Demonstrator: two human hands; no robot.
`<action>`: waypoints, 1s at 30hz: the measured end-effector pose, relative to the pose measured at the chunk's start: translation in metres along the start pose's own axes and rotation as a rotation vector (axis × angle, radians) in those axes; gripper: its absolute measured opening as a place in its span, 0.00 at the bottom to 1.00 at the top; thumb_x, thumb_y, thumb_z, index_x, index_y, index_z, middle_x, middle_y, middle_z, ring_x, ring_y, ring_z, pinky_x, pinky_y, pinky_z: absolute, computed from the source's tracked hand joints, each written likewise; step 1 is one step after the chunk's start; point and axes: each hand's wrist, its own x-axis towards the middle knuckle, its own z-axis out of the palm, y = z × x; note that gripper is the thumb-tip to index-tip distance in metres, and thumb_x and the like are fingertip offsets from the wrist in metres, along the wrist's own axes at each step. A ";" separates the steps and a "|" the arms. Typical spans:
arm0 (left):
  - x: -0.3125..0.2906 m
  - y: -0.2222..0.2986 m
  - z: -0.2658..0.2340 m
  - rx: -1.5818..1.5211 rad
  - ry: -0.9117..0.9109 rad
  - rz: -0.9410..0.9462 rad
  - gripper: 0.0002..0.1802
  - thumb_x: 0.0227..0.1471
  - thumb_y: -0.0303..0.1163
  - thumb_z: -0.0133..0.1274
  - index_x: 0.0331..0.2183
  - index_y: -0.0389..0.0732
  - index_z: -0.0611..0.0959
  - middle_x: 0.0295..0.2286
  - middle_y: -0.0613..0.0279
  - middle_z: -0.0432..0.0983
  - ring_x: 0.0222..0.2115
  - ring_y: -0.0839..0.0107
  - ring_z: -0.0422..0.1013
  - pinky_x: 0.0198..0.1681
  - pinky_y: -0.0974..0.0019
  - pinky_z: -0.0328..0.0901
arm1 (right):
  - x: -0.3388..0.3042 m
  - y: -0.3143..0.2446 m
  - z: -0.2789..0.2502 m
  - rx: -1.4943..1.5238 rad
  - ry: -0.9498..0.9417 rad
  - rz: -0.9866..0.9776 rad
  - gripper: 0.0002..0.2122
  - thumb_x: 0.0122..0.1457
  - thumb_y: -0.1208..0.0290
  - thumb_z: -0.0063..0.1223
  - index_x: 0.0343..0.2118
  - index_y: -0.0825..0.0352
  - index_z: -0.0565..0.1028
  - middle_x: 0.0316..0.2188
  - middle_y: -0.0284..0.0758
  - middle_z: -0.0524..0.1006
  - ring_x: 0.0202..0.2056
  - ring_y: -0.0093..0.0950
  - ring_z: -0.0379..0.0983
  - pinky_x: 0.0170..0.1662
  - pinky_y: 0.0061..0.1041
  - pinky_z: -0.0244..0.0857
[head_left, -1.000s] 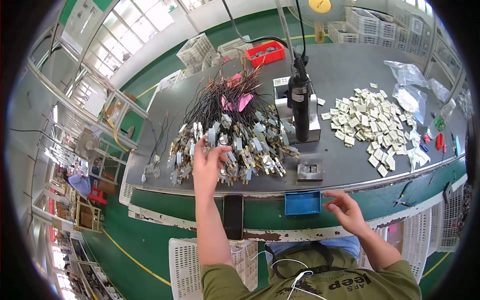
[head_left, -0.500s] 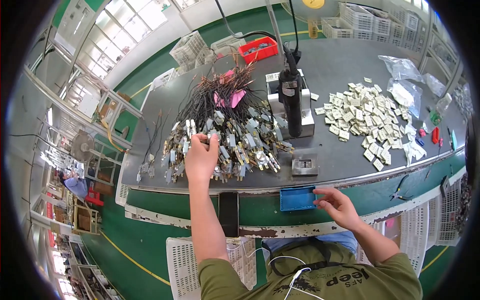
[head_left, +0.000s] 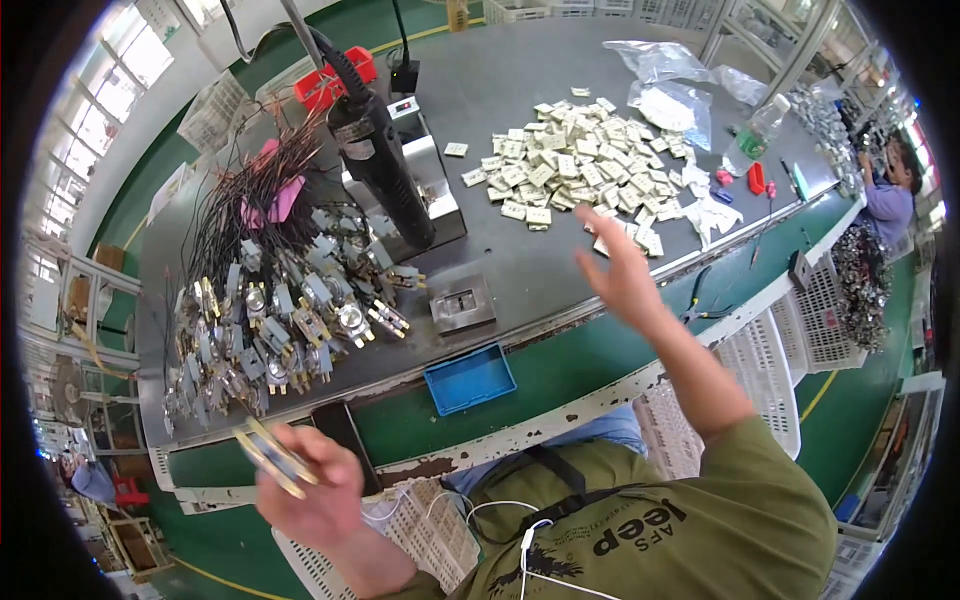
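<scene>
My left hand (head_left: 305,490) is pulled back below the bench edge, shut on a wired metal part (head_left: 268,453) with brass-coloured edges. My right hand (head_left: 618,272) is raised with fingers apart above the bench front, close to the heap of small cream-white plates (head_left: 575,165). A big pile of wired metal parts (head_left: 275,310) with dark leads lies at the left. Between the piles stands a black cylindrical press tool (head_left: 380,160) on a metal base, with a small square metal fixture (head_left: 461,303) in front of it.
A blue tray (head_left: 468,378) hangs at the grey bench's (head_left: 520,260) front edge. White plastic baskets (head_left: 770,350) sit below. Clear bags (head_left: 670,85), a bottle (head_left: 752,135) and red items lie far right. A red bin (head_left: 335,75) stands at the back. Another person (head_left: 890,190) works at right.
My left hand has drawn back from the pile toward my body, carrying a wired part. My right hand has risen from the bench's front edge toward the white plates. The view has tilted.
</scene>
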 end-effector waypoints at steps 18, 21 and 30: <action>-0.036 -0.058 -0.008 0.500 -0.246 0.119 0.32 0.51 0.37 0.55 0.53 0.38 0.60 0.31 0.50 0.73 0.28 0.64 0.71 0.32 0.65 0.70 | 0.144 0.130 0.017 -0.481 -0.331 0.059 0.27 0.62 0.40 0.35 0.59 0.48 0.67 0.62 0.42 0.61 0.63 0.43 0.53 0.65 0.42 0.42; -0.029 -0.063 -0.007 0.536 -0.293 0.141 0.32 0.51 0.37 0.54 0.53 0.39 0.61 0.31 0.50 0.73 0.28 0.65 0.70 0.33 0.65 0.69 | 0.125 0.118 0.027 -0.488 -0.315 -0.011 0.26 0.62 0.41 0.39 0.58 0.48 0.68 0.61 0.42 0.61 0.62 0.45 0.54 0.65 0.44 0.43; -0.038 -0.068 -0.020 0.502 -0.179 0.081 0.34 0.49 0.44 0.60 0.50 0.39 0.63 0.34 0.50 0.72 0.33 0.65 0.70 0.37 0.64 0.67 | 0.066 0.037 0.020 -0.429 -0.203 -0.136 0.18 0.53 0.52 0.59 0.37 0.63 0.78 0.33 0.37 0.77 0.41 0.37 0.70 0.46 0.35 0.64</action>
